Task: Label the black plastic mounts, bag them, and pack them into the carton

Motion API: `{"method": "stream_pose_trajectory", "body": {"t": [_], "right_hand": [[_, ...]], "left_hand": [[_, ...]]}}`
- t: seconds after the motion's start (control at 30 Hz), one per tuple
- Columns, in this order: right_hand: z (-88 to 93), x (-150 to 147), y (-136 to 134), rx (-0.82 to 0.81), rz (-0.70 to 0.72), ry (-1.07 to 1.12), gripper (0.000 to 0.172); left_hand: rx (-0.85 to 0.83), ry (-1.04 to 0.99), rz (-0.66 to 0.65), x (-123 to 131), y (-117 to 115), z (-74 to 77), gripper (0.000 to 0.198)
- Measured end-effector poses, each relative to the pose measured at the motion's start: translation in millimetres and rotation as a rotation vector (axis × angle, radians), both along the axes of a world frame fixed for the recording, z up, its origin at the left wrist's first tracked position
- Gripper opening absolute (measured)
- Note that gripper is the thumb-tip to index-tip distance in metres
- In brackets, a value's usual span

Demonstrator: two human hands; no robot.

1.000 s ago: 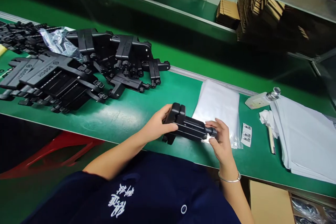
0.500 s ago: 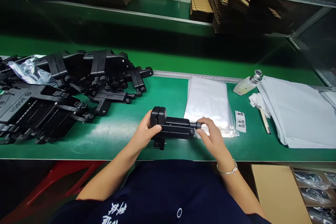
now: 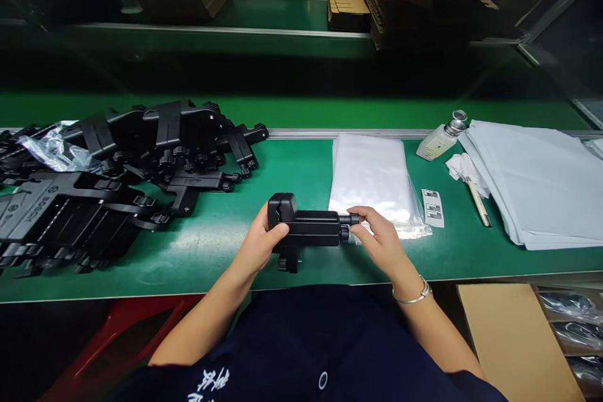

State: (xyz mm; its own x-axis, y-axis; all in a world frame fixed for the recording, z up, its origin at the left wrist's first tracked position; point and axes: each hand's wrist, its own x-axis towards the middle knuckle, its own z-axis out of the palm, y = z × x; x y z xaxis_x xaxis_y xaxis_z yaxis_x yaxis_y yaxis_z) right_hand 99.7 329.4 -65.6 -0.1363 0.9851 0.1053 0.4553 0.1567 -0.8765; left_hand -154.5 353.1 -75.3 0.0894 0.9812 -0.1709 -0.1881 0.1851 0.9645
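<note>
Grip stays tight: left hand [image 3: 260, 246] still squeezes the long black plastic part [image 3: 308, 229], now level, and right hand [image 3: 382, 244] pinches its small round end knob [image 3: 351, 220]

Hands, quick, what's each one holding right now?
Left hand: closed on the blocky end of the black clamp part.
Right hand: pinching the small knob at its other end.
</note>
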Motion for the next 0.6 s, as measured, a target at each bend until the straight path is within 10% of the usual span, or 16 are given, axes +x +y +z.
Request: {"method": "stream_pose_trajectory", "body": {"t": [0.6], "right_hand": [[-21.6,-19.7,11.0,-0.351,-0.064,0.490,0.029]], "left_hand": [[-0.179,-0.071,0.112,9.7,6.5,-8.6,0.066]]}}
